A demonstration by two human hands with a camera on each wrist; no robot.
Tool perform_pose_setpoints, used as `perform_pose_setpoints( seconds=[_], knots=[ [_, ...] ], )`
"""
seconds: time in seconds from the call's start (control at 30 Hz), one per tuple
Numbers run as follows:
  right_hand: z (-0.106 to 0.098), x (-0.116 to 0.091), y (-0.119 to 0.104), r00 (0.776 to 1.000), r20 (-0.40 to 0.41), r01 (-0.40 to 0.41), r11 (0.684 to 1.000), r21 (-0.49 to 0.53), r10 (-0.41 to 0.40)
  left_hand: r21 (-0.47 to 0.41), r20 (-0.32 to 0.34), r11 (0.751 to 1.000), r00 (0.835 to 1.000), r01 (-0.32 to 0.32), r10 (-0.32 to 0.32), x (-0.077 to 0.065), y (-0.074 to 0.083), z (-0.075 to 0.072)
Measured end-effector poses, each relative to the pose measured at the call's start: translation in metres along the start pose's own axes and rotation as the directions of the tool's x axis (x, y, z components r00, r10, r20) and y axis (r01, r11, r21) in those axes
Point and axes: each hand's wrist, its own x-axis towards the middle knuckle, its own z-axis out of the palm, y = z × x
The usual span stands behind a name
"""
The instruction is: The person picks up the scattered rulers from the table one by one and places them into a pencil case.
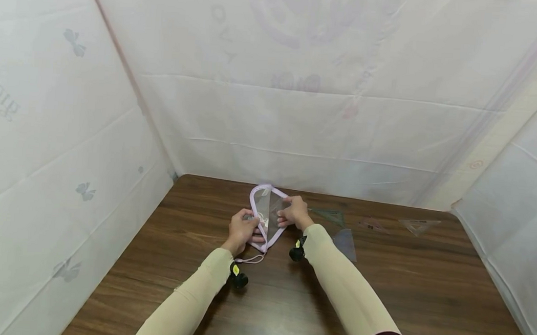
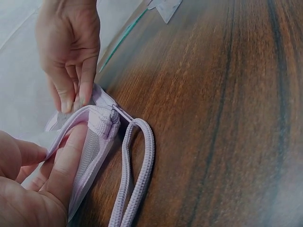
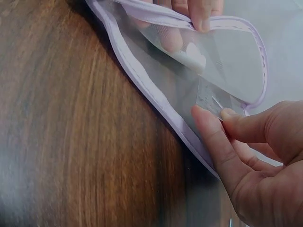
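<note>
A see-through mesh zip pouch with lilac edging lies spread with its mouth open between the two hands. My left hand pinches one lilac edge, thumb outside and fingers inside the mouth. At the opposite side, my right hand pinches a clear plastic piece with fine printed markings between thumb and index finger, inside the pouch opening. Much of that piece is hidden by the fingers and mesh. A lilac cord loop hangs from the zip pull by the left hand.
Right of the pouch, a green-tinted set square and a bluish translucent sheet lie on the brown wooden table. Farther right are a reddish-marked clear triangle and a clear set square. White printed sheeting hangs around the table.
</note>
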Motion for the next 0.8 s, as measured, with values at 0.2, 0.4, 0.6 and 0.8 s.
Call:
perform_pose_setpoints(
  seconds=[0.2,0.4,0.6,0.8],
  knots=[
    [0.004,-0.001,0.000,1.000,0.001,-0.009,1.000,-0.005,0.009,0.005,-0.001,1.000,1.000,-0.006,0.006,0.000,0.000,0.001],
    [0.005,-0.002,0.000,1.000,-0.003,-0.024,1.000,-0.015,0.024,-0.001,0.001,1.000,1.000,-0.011,0.011,0.000,0.000,0.001],
    [0.009,-0.002,0.000,1.000,-0.015,-0.027,0.998,-0.048,0.026,0.002,-0.004,1.000,1.000,-0.005,0.005,0.001,-0.001,0.001],
    [0.012,-0.005,-0.003,0.999,-0.027,-0.034,0.994,-0.099,0.032,-0.004,-0.002,1.000,1.000,-0.003,0.003,-0.002,0.000,0.001]
  ],
)
